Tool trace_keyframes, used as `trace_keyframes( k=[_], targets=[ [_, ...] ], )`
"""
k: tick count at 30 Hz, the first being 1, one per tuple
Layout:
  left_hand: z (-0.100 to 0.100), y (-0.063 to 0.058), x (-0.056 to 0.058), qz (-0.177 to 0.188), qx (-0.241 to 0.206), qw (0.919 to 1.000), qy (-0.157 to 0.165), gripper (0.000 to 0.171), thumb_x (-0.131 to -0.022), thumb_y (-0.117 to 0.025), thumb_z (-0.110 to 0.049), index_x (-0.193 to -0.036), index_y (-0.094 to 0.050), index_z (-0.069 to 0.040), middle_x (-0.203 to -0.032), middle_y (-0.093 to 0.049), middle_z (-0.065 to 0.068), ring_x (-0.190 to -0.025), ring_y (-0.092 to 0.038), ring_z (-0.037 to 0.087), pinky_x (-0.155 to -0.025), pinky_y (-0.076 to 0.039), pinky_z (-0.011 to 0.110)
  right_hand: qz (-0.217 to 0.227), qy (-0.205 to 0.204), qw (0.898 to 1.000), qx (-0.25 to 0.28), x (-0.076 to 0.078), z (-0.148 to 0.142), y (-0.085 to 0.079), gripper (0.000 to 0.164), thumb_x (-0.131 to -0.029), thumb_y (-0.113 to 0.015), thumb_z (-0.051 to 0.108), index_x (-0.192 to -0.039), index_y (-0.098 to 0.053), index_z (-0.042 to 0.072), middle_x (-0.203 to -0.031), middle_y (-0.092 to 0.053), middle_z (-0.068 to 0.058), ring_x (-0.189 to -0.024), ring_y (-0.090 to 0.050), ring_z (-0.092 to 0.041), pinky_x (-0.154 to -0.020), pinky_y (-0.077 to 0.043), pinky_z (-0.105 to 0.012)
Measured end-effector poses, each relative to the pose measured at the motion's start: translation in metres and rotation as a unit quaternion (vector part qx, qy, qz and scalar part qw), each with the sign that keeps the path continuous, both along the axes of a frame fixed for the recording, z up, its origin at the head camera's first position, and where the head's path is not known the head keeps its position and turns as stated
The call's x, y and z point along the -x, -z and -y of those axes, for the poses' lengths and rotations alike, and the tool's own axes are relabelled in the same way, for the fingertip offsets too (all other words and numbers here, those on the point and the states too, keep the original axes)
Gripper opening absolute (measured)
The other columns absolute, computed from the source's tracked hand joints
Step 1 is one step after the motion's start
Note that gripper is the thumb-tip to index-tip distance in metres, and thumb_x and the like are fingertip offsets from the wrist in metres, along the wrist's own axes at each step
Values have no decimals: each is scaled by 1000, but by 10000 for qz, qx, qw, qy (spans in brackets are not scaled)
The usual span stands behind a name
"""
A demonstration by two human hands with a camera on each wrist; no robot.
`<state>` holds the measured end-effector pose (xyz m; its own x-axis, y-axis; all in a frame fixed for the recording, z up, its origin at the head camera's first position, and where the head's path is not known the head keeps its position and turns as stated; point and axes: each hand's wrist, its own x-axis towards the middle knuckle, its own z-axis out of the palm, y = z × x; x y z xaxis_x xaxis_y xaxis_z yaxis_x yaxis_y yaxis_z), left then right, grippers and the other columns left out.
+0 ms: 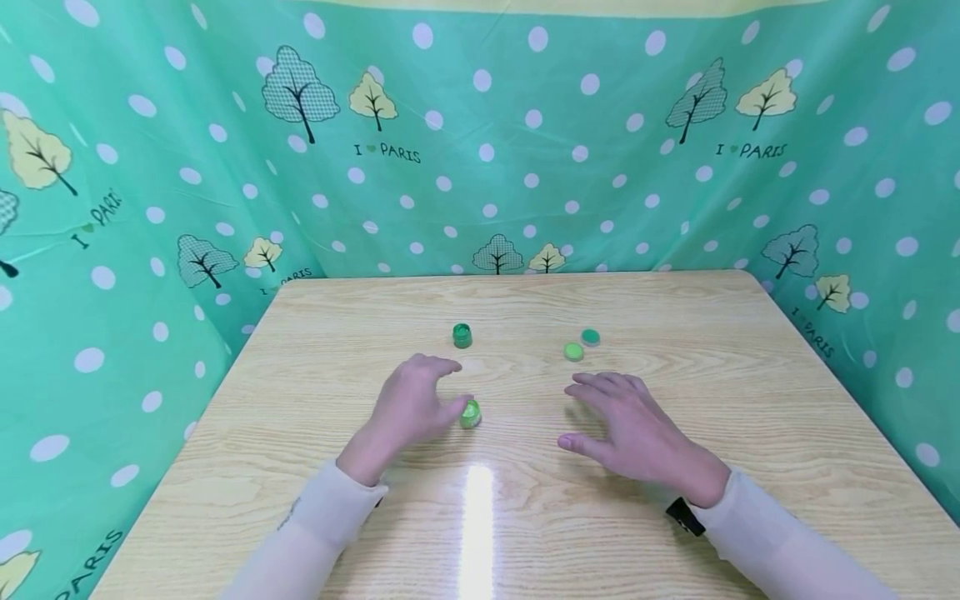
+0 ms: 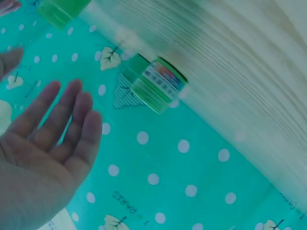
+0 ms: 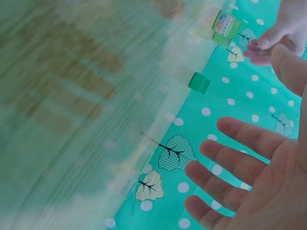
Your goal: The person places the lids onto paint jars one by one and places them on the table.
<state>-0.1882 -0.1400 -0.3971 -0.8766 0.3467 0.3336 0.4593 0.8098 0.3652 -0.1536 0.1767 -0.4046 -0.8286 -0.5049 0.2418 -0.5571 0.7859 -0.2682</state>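
A small light green jar stands near the middle of the table, by the thumb of my left hand; whether the two touch I cannot tell. My left hand holds nothing, its fingers extended and apart from the thumb. Farther back stands a dark green jar. A labelled green jar shows in the left wrist view. My right hand hovers over the table with spread fingers, also holding nothing. Beyond its fingertips lie two round lids, one light green and one darker green.
The wood-grain table ends at the back and left against a green dotted curtain. A bright strip of light reflects off the tabletop at the front. A black strap sits at the right sleeve.
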Motion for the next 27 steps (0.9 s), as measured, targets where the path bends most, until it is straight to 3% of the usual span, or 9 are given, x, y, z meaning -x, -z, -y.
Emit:
trace_keyframes(
  k=[3,5,10,15,21,27],
  targets=[
    [-6,2,-3,515,279,9983,56,55,-72,-79,-40,-116,-67,-10,-115,-67,3,-107,-60,24,-88,-49,39,6,10,10000,-18,0,1,-1,72,-80,-60,64,-131,-56,13,-142,-47,-8,-129,-41,-31,-104,-26,-55],
    [-9,3,-3,675,477,9965,133,58,-71,-79,-41,-118,-65,-9,-116,-67,4,-106,-60,24,-87,-49,39,19,21,10000,-25,0,1,-1,72,-80,-62,62,-131,-56,13,-142,-47,-8,-129,-41,-31,-104,-26,-56],
    [-14,7,-2,760,860,9927,359,58,-69,-80,-36,-116,-65,-5,-109,-69,8,-97,-64,22,-82,-51,37,33,31,10000,-11,0,2,-1,70,-79,-64,60,-131,-56,13,-141,-47,-8,-129,-41,-31,-104,-26,-56],
    [-17,11,0,801,1102,9899,386,55,-67,-83,-32,-112,-67,-5,-102,-70,8,-91,-65,22,-79,-51,35,5,16,10000,-2,0,2,0,71,-79,-63,61,-130,-57,13,-141,-48,-8,-129,-42,-31,-104,-25,-55],
    [-20,12,2,866,1156,9888,380,41,-67,-83,-25,-101,-69,-7,-85,-68,1,-66,-54,11,-59,-46,26,6,30,10000,-51,0,2,1,71,-79,-63,62,-130,-56,13,-141,-47,-8,-129,-42,-31,-105,-25,-55],
    [-22,15,3,931,1146,9883,370,18,-70,-80,-21,-77,-66,-13,-63,-54,-9,-55,-45,8,-51,-38,24,9,17,10000,-44,0,1,2,72,-79,-62,63,-130,-57,13,-141,-48,-9,-129,-42,-32,-104,-26,-55]
  ],
)
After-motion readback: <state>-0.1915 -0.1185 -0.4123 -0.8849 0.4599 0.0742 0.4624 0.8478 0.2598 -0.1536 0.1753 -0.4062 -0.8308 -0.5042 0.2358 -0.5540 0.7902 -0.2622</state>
